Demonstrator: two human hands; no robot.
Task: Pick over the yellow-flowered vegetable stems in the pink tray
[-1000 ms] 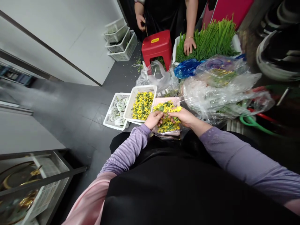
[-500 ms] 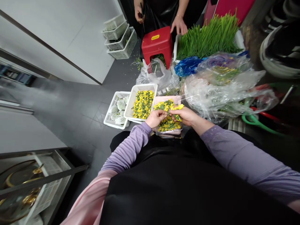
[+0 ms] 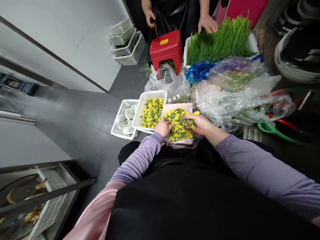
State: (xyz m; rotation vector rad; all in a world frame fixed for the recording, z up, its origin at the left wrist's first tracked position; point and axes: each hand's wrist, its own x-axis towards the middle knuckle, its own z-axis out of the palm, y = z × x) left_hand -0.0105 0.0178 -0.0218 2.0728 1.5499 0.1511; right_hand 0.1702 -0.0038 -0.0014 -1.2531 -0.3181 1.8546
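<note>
Yellow flowers with green stems fill a pink tray low in front of me. My right hand is closed round a small bunch of the same flowers over the tray's right side. Over the tray's left edge, my left hand has its fingers curled together close to the flowers; whatever lies between them is too small to make out. Left of the tray, a white perforated basket holds more yellow flower heads.
A lower white basket holds items in white foam nets. Clear plastic bags lie to the right, near green-handled scissors. Across from me, a co-worker's hand is above green stalks, beside a red stool.
My hands have drawn apart, the left shifting slightly left and the right slightly right with its bunch. The co-worker's hand has moved from the stool to the green stalks.
</note>
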